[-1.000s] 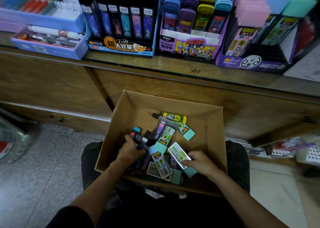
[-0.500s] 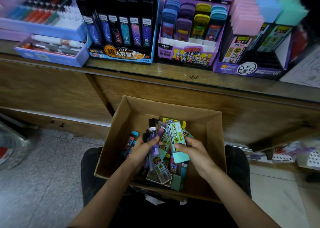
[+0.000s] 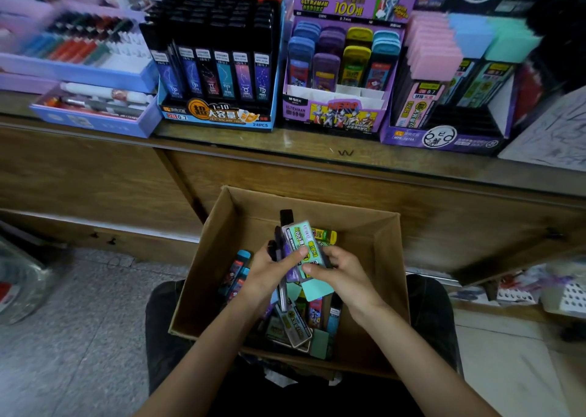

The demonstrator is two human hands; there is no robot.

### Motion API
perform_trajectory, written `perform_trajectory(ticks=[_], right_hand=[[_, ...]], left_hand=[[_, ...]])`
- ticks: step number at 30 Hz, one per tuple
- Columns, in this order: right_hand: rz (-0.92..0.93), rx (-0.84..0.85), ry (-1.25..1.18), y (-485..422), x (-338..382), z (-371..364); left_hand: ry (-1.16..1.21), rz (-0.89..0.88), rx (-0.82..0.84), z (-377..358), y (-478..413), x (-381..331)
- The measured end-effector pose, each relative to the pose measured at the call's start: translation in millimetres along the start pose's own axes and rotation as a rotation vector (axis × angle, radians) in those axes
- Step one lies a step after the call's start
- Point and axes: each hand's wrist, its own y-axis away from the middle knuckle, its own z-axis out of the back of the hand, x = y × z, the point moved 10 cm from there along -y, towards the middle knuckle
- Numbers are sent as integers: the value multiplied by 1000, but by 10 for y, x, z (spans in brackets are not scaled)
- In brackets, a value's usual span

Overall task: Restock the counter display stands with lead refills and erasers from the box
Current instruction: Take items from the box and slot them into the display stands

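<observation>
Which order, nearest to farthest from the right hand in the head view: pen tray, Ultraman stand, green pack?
1. green pack, pinched in the right hand
2. Ultraman stand, on the counter straight ahead
3. pen tray, counter's far left

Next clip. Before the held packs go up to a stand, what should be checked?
1. Left hand grips the dark refill tubes: ok.
2. Right hand pinches the mint refill pack: ok.
3. Right-hand purple stand has empty front slots: ok.
4. Room in its mint column: cannot tell.
5. Cardboard box rests on the lap: ok.
</observation>
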Motion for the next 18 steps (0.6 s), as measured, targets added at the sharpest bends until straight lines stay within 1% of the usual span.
perform_trajectory(ticks=[2,3,5,7,12,14,18], right_hand=[[-23,-4,-29,16,5,40],[-32,-33,-46,18,6,97],[-21,-123,-5,17,37,258],[19,-185,43,20,120,387],[144,-236,23,61,468,567],[188,-210,-1,38,639,585],[280,-61,-114,-20,1054,452]], left_hand=[[34,5,-6,26,-1,-13],[55,9,-16,54,-4,-26],[82,17,-50,129,-15,-62],[105,13,-97,212,-24,-123],[85,-74,-136,309,-28,-421],[75,-129,-130,321,-25,-596],[85,-219,-120,301,-10,-974]])
